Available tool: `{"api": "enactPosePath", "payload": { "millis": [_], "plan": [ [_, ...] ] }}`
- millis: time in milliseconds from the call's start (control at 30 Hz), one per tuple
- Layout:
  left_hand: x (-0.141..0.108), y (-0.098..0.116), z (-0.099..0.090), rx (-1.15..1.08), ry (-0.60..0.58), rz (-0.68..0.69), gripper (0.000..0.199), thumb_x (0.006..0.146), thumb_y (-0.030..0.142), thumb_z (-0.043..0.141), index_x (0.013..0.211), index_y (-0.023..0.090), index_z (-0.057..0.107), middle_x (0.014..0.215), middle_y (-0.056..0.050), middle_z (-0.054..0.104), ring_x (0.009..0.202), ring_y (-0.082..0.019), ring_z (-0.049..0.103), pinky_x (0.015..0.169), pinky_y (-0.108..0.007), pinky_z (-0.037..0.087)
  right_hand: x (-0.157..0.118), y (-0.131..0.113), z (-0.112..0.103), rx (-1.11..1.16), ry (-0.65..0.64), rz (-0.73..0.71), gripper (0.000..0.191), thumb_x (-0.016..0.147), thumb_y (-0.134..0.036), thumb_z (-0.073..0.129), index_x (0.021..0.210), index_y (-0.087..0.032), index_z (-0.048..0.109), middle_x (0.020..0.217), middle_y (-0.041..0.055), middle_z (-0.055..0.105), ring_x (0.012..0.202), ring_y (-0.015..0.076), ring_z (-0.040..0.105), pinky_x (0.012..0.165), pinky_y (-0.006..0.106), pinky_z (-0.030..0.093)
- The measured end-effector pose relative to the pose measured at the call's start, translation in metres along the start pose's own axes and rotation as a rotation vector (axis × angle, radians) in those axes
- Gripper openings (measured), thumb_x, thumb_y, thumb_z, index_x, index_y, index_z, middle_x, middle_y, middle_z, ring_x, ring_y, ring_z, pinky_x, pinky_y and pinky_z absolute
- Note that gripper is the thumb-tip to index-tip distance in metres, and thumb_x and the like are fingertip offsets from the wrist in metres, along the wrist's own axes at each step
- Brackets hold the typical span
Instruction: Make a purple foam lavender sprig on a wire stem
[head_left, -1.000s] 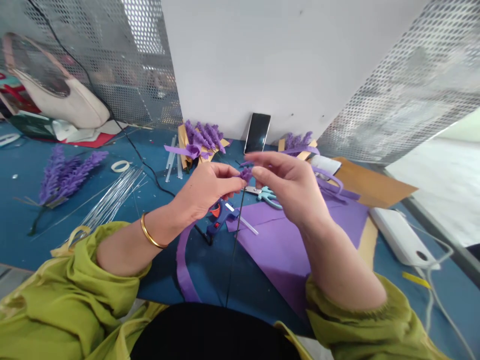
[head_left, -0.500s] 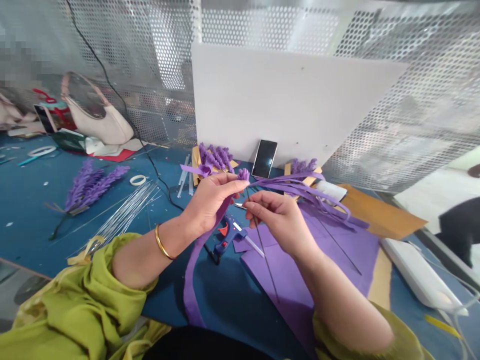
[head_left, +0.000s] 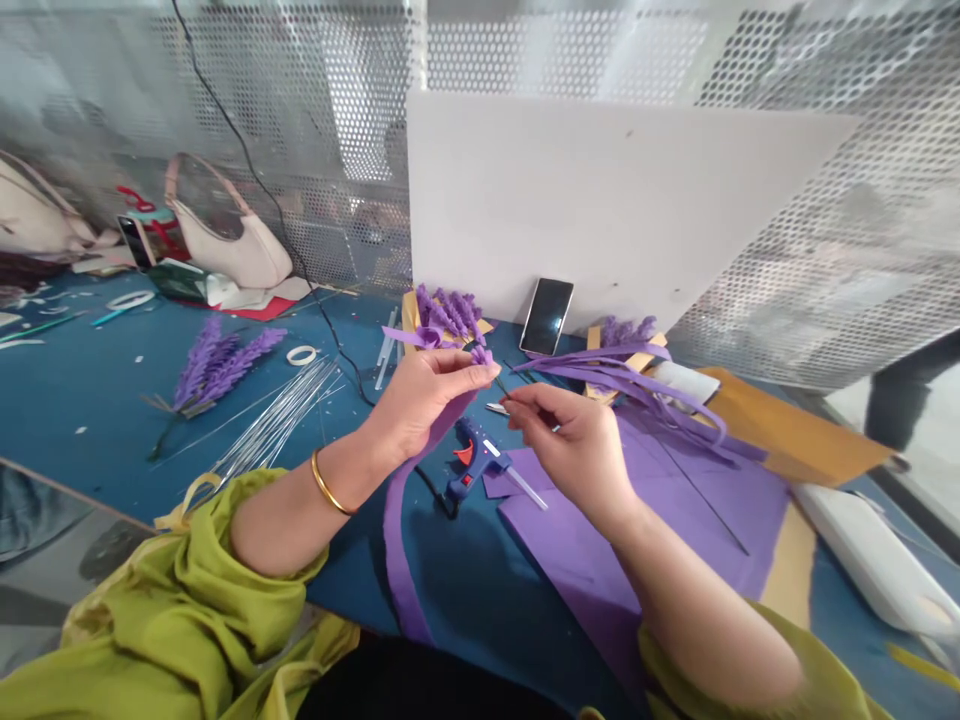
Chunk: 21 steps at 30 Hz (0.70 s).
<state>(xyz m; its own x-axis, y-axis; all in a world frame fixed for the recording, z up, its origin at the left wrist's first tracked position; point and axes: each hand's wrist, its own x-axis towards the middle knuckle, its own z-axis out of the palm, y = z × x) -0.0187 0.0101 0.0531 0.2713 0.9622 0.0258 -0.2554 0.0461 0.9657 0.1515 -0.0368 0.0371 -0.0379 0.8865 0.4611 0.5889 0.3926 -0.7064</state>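
Between thumb and fingers, my left hand [head_left: 427, 395] pinches a small purple curled flower head [head_left: 481, 355] with a long purple strip [head_left: 397, 560] trailing from it down to the table edge. Close beside it, my right hand [head_left: 570, 440] is closed on a thin dark stem [head_left: 503, 383] just below the flower; most of the stem is hidden by the hand. Under my hands lies a blue glue gun [head_left: 477, 460] with a clear glue stick in it. More purple strips [head_left: 637, 380] lie behind my right hand.
Purple sheets [head_left: 570, 540] cover the right of the blue table [head_left: 90, 400]. Finished purple sprigs [head_left: 225, 365], wires [head_left: 281, 415] and a tape roll [head_left: 301, 355] lie left. A phone [head_left: 547, 316] leans on a white board [head_left: 600, 200]. A handbag [head_left: 240, 250] stands back left.
The dark stem that hung below my right hand no longer shows there. My right hand has closed in around the stem near the flower. The view has shifted slightly left.
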Motion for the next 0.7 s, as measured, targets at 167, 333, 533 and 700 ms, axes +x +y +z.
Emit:
{"api": "enactPosePath", "payload": {
  "millis": [167, 333, 533, 700],
  "plan": [
    [-0.008, -0.011, -0.006, 0.005, 0.073, 0.053, 0.014, 0.067, 0.028, 0.086, 0.071, 0.017, 0.078, 0.069, 0.000, 0.068, 0.071, -0.011, 0.057, 0.073, -0.025, 0.043, -0.007, 0.002, 0.013, -0.112, 0.032, -0.128, 0.014, 0.092, -0.020, 0.057, 0.085, -0.021, 0.069, 0.078, 0.0037, 0.073, 0.069, 0.0181, 0.065, 0.063, 0.029, 0.045],
    [-0.008, -0.018, -0.011, -0.041, 0.039, -0.004, 0.019, 0.067, 0.031, 0.087, 0.077, 0.017, 0.080, 0.073, -0.001, 0.069, 0.070, -0.010, 0.057, 0.070, -0.024, 0.042, -0.012, 0.009, 0.023, -0.232, 0.032, -0.208, 0.018, 0.096, -0.020, 0.053, 0.089, -0.020, 0.069, 0.087, 0.0068, 0.075, 0.074, 0.0188, 0.068, 0.065, 0.029, 0.046],
    [-0.002, -0.027, -0.021, 0.042, 0.124, 0.047, 0.025, 0.064, 0.038, 0.088, 0.074, 0.016, 0.080, 0.072, -0.003, 0.071, 0.071, -0.013, 0.059, 0.069, -0.026, 0.043, -0.007, 0.018, 0.028, -0.286, 0.006, -0.247, 0.018, 0.097, -0.023, 0.055, 0.096, -0.019, 0.072, 0.089, 0.0065, 0.077, 0.080, 0.0200, 0.072, 0.068, 0.029, 0.050],
    [0.013, -0.026, -0.037, -0.085, 0.311, -0.051, 0.024, 0.063, 0.034, 0.088, 0.072, 0.016, 0.077, 0.065, -0.001, 0.066, 0.057, -0.009, 0.053, 0.055, -0.024, 0.039, -0.002, 0.015, 0.002, -0.316, 0.208, -0.223, 0.017, 0.094, -0.028, 0.061, 0.106, -0.022, 0.072, 0.097, 0.0045, 0.078, 0.086, 0.0201, 0.073, 0.075, 0.031, 0.054]
  ]
}}
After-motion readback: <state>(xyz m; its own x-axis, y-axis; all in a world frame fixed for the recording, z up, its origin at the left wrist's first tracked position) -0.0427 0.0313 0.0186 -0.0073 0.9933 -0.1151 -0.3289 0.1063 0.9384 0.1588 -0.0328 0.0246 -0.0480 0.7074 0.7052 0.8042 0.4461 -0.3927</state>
